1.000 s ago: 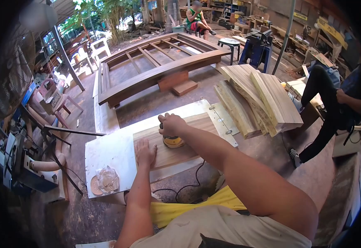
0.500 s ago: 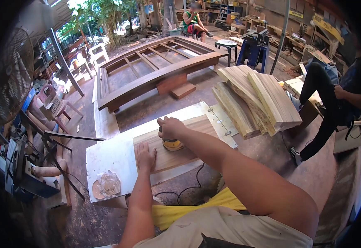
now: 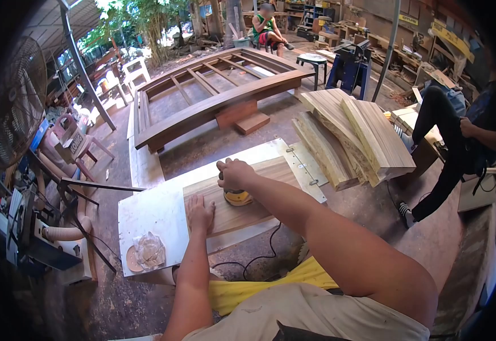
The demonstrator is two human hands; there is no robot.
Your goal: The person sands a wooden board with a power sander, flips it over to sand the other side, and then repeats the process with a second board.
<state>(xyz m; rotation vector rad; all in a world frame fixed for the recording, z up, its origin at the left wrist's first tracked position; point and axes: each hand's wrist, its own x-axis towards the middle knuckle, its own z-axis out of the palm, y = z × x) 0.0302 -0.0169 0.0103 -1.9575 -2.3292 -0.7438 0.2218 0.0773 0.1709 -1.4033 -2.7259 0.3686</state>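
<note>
A brown wooden board (image 3: 219,219) lies on a white work surface (image 3: 151,221). My left hand (image 3: 200,213) rests flat on the board's left part, fingers spread. Over the middle of the board, my right hand (image 3: 235,174) is wrapped round the top of a yellow and black sander (image 3: 238,198), whose base sits on the wood. A crumpled clear plastic bag (image 3: 149,250) and a round tan disc (image 3: 133,260) lie at the near left corner of the white surface.
Thick planks (image 3: 367,136) are stacked to the right. Beyond stands a large wooden frame (image 3: 214,108). A seated person (image 3: 478,128) is at the right, another (image 3: 268,28) far back. A fan (image 3: 17,102) is at the left; a black cable (image 3: 253,261) hangs near my legs.
</note>
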